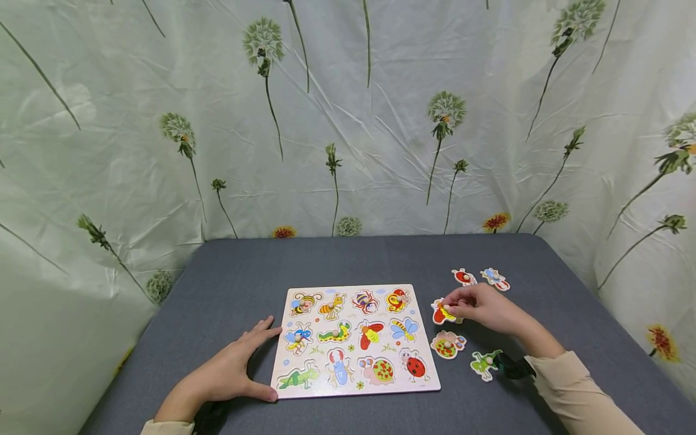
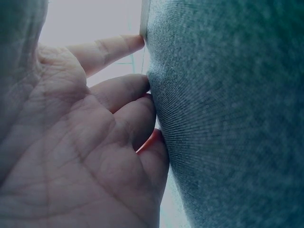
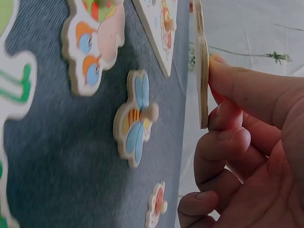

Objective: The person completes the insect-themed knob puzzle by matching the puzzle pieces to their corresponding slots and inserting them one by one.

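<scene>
Left hand (image 1: pixel 231 365) at near left, fingers spread, thumb touching the near-left corner of the puzzle board (image 1: pixel 408 386) and fingertips at its left edge. Right hand (image 1: pixel 492 308), right of the board, has thumb and index finger clamped on the red-and-yellow bug piece (image 1: pixel 437 314); piece sits just right of the board's right edge. Snail piece (image 1: pixel 447 345) and green grasshopper piece (image 1: pixel 484 365) lie nearer on the desk (image 1: pixel 239 272), ladybug piece (image 1: pixel 461 277) and blue beetle piece (image 1: pixel 493 277) farther. Right wrist view also shows a blue-winged piece (image 3: pixel 137 133) on the desk.
</scene>
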A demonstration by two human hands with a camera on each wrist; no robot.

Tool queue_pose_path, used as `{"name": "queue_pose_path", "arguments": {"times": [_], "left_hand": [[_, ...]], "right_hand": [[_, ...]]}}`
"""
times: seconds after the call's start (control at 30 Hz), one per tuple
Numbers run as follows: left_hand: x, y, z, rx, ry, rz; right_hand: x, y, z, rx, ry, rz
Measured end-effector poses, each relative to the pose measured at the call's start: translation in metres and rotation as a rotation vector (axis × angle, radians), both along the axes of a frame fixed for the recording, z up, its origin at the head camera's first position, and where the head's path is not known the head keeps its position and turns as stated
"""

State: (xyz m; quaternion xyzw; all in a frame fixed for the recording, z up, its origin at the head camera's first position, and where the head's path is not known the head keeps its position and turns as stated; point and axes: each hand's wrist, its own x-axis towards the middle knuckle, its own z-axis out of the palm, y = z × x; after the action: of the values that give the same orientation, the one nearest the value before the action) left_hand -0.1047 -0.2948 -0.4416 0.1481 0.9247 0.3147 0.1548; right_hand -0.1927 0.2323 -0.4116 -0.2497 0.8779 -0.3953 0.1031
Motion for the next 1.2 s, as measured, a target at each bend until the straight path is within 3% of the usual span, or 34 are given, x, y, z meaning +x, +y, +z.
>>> {"name": "queue_pose_path", "arguments": {"times": [1.2], "left_hand": [[0.001,0.001,0.001,-0.012,0.003,0.006]], "right_hand": [[-0.010,-0.066,-0.008,0.030,-0.028,0.060]]}}
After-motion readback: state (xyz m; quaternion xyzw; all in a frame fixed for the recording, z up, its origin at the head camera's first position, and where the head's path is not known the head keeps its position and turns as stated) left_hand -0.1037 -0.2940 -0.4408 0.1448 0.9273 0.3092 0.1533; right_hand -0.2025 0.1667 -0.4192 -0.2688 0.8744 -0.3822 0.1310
